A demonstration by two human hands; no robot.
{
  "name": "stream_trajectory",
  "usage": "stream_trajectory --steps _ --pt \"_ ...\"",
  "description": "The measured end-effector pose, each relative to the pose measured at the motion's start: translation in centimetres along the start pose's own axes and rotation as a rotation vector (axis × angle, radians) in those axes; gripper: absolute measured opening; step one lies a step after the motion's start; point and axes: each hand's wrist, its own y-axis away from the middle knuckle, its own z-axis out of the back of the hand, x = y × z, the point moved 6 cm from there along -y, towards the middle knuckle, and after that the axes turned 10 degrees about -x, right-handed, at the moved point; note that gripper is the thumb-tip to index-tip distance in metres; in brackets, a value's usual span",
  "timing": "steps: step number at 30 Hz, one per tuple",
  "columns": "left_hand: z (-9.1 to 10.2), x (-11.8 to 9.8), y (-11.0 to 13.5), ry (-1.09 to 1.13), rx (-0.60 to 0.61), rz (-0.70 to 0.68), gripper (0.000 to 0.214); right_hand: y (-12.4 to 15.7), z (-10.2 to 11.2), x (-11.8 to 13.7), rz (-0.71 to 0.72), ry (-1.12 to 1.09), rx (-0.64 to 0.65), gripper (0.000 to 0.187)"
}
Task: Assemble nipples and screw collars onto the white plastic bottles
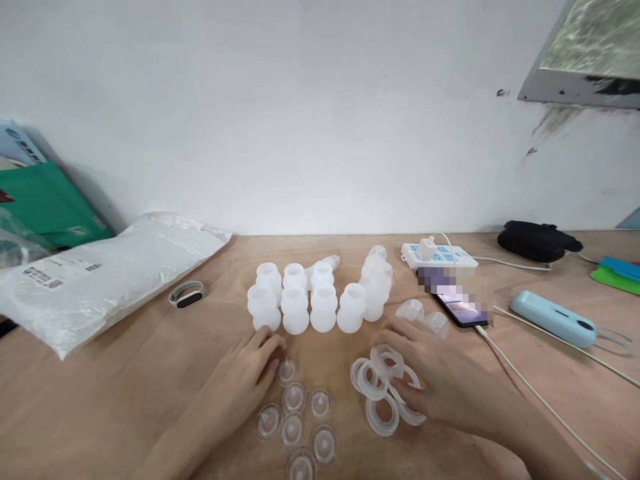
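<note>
My left hand (256,358) has its fingers curled and closed at a clear bottle nipple (287,379), a round disc with a small raised tip. More clear nipples (291,430) lie loosely grouped below it. Over a heap of translucent rings (383,430), my right hand (417,360) has thumb and fingers closed on one ring (380,353). Several white, waisted bottles (295,312) with open tops stand in rows beyond my hands. At their right end, a few carry clear domed tops (383,270). Clear domed caps (437,323) sit past my right hand, which partly covers the rings.
On the left are a white plastic package (125,267), a green packet (55,207) and a fitness band (187,295). To the right lie a power strip (463,259), a plugged-in phone (460,303), a light-blue device (553,319), a black pouch (537,241) and cables.
</note>
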Motion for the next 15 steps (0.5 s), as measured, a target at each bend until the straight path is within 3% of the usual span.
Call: stream_trajectory --steps 4,8,11,15 --pt "0.0 -0.2 0.0 -0.025 -0.017 -0.007 0.024 0.6 -0.6 0.2 0.086 -0.010 0.060 0.026" --pt "0.2 -0.4 0.0 -0.013 -0.027 -0.005 0.021 0.3 -0.2 0.0 0.022 -0.028 0.068 0.024" --pt "0.4 -0.6 -0.1 -0.029 -0.008 0.021 0.022 -0.7 1.6 0.1 -0.075 -0.074 0.009 0.011" --pt "0.8 -1.4 0.0 -0.081 0.065 0.068 0.023 -4.6 4.8 0.8 -0.018 -0.011 -0.091 0.010"
